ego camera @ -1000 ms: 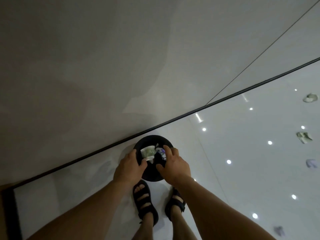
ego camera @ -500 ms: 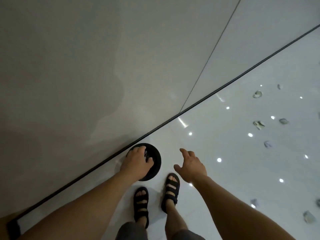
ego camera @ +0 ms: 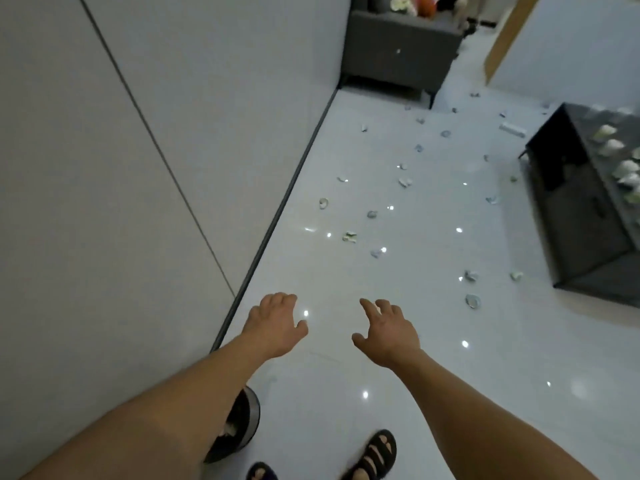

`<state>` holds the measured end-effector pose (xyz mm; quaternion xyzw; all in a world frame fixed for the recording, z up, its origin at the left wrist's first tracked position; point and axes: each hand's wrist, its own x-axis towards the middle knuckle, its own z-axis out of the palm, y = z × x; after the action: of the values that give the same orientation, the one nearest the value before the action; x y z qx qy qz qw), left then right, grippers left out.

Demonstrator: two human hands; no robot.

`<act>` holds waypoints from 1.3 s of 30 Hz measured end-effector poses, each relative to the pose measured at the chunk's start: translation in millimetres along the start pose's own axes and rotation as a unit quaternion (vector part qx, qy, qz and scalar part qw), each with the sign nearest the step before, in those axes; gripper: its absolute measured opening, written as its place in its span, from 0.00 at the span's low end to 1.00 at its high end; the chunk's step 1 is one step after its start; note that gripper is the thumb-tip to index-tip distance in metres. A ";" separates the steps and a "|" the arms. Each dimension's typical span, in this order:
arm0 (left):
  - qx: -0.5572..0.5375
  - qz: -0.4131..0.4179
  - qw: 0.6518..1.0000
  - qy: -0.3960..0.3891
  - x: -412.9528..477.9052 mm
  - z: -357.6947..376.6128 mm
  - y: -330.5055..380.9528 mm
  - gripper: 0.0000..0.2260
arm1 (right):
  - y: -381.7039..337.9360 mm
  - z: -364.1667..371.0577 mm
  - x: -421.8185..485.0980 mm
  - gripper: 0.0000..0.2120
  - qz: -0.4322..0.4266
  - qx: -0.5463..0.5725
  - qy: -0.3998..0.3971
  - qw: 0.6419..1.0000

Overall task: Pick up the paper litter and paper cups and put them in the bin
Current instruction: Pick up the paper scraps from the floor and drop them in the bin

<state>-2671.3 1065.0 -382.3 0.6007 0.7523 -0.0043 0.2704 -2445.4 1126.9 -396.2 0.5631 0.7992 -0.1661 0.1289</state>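
Left hand [ego camera: 277,323], right hand [ego camera: 388,330]: empty, fingers loosely spread. Round black bin [ego camera: 254,415] near left, some paper inside. Crumpled paper scraps [ego camera: 349,236] scattered across far glossy white floor [ego camera: 433,393]. Judged mostly undone.

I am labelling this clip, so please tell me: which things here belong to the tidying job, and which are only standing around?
Part of the job: the bin by the wall; the paper scraps scattered over the floor; the left hand and the right hand, both empty.
Just standing about: the grey sofa; the dark low table; the sandals.
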 end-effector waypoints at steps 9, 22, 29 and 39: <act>0.088 0.128 0.988 0.001 52.7 -6.9 205.4 0.28 | 154.9 -50.4 -30.1 0.36 0.081 0.043 0.065 0.994; 0.146 0.192 0.969 -0.054 122.5 16.2 333.1 0.28 | 305.6 -63.2 -23.8 0.35 0.200 0.130 0.046 0.970; 0.128 0.208 0.963 -0.118 221.6 30.8 342.2 0.28 | 339.9 -50.6 37.6 0.34 0.252 0.131 -0.026 0.958; 0.110 0.214 0.946 -0.218 423.6 84.0 329.2 0.28 | 376.0 -0.2 195.6 0.35 0.319 0.171 -0.135 0.922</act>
<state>-2395.2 1510.8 -523.8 0.7577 0.5240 -0.1596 0.3548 -2155.9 1411.4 -518.2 0.7738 0.5120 -0.3246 0.1838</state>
